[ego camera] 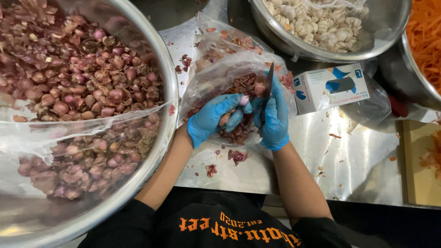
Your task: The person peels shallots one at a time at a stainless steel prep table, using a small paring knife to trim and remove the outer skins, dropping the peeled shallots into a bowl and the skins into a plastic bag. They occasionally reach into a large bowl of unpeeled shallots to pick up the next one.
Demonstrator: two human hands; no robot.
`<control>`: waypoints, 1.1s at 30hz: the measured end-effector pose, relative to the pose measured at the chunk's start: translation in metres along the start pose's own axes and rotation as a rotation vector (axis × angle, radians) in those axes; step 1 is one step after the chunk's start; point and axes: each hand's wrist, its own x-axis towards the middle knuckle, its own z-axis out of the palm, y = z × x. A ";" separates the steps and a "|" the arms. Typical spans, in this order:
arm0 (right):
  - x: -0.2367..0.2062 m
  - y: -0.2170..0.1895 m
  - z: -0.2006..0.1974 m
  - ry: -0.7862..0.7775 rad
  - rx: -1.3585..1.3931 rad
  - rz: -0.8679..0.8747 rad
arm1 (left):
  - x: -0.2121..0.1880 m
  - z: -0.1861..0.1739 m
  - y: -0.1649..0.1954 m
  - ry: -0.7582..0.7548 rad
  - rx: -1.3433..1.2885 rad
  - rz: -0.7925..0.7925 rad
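Both my hands wear blue gloves over a steel counter. My left hand (216, 117) pinches a small shallot (244, 99) at its fingertips. My right hand (274, 120) grips a dark-bladed knife (268, 84), its blade pointing away from me and its edge against the shallot. Below my hands lies a clear plastic bag (220, 73) holding reddish shallot skins (239, 133). A large steel bowl (167, 92) on my left is heaped with shallots (92, 87) and loose skins, partly under a plastic sheet.
A steel bowl of peeled garlic cloves (317, 23) stands at the back. A white and blue glove box (330, 87) lies right of my hands. Shredded carrot (425, 36) fills a bowl at far right, near a wooden board (420, 160). Peel scraps dot the counter (349, 156).
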 end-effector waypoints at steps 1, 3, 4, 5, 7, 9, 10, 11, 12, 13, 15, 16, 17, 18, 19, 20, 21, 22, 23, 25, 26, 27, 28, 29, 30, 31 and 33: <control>0.001 -0.003 0.001 -0.001 -0.051 -0.046 | 0.000 -0.001 0.000 -0.038 -0.071 0.004; 0.001 -0.008 0.004 -0.006 -0.154 -0.141 | -0.001 -0.002 0.000 -0.036 -0.096 0.011; 0.000 -0.010 0.005 -0.006 -0.154 -0.157 | -0.001 -0.003 -0.001 -0.035 -0.107 0.017; -0.001 -0.012 0.006 -0.005 -0.155 -0.172 | -0.001 -0.003 -0.002 0.000 -0.039 0.013; -0.004 -0.013 0.007 0.028 -0.256 -0.216 | -0.001 -0.004 -0.007 0.074 0.089 0.000; -0.008 -0.013 0.006 0.097 -0.459 -0.287 | 0.000 -0.004 -0.014 0.053 0.181 -0.018; -0.009 -0.013 0.005 0.067 -0.503 -0.281 | 0.002 -0.005 -0.017 0.039 0.230 -0.027; -0.010 -0.013 0.004 0.034 -0.548 -0.275 | 0.005 -0.006 -0.021 0.024 0.224 -0.013; -0.010 -0.013 0.003 -0.005 -0.593 -0.271 | 0.008 -0.006 -0.025 0.012 0.218 0.007; -0.010 -0.012 0.003 -0.009 -0.569 -0.286 | 0.010 -0.007 -0.028 0.004 0.212 0.032; -0.007 -0.012 0.003 -0.019 -0.521 -0.317 | 0.014 -0.010 -0.031 0.000 0.195 0.055; -0.005 -0.012 0.004 0.015 -0.439 -0.231 | 0.016 -0.011 -0.032 -0.006 0.186 0.066; -0.003 -0.013 0.006 0.046 -0.357 -0.146 | 0.016 -0.013 -0.031 0.056 0.124 0.077; -0.001 -0.014 0.008 0.074 -0.275 -0.060 | 0.016 -0.015 -0.029 0.117 0.060 0.091; 0.002 -0.018 0.009 0.086 -0.329 0.002 | 0.015 -0.016 -0.027 0.180 -0.003 0.102; 0.005 -0.022 0.010 0.103 -0.375 0.061 | 0.014 -0.019 -0.023 0.234 -0.078 0.078; 0.009 -0.028 0.010 0.128 -0.429 0.116 | 0.014 -0.020 -0.020 0.275 -0.154 0.052; 0.013 -0.036 0.011 0.066 -0.547 0.093 | 0.014 -0.021 -0.017 0.315 -0.238 0.024; 0.018 -0.046 0.012 -0.002 -0.663 0.073 | 0.014 -0.022 -0.014 0.337 -0.269 0.019; 0.034 -0.071 0.016 -0.168 -0.855 0.066 | 0.016 -0.023 -0.011 0.375 -0.325 0.003; 0.044 -0.086 0.019 -0.264 -0.929 0.087 | 0.017 -0.023 -0.010 0.357 -0.328 0.006; 0.057 -0.101 0.025 -0.360 -1.000 0.111 | 0.017 -0.024 -0.010 0.340 -0.330 0.005; 0.071 -0.115 0.034 -0.451 -1.059 0.058 | 0.018 -0.024 -0.011 0.322 -0.331 0.001; 0.086 -0.131 0.043 -0.542 -1.117 0.003 | 0.018 -0.025 -0.012 0.293 -0.302 0.010; 0.102 -0.143 0.055 -0.541 -1.080 -0.206 | 0.018 -0.025 -0.013 0.267 -0.270 0.022; 0.116 -0.156 0.066 -0.538 -1.038 -0.414 | 0.018 -0.026 -0.014 0.240 -0.237 0.035; 0.142 -0.174 0.088 -0.092 -1.027 -0.278 | 0.018 -0.027 -0.015 0.235 -0.221 0.022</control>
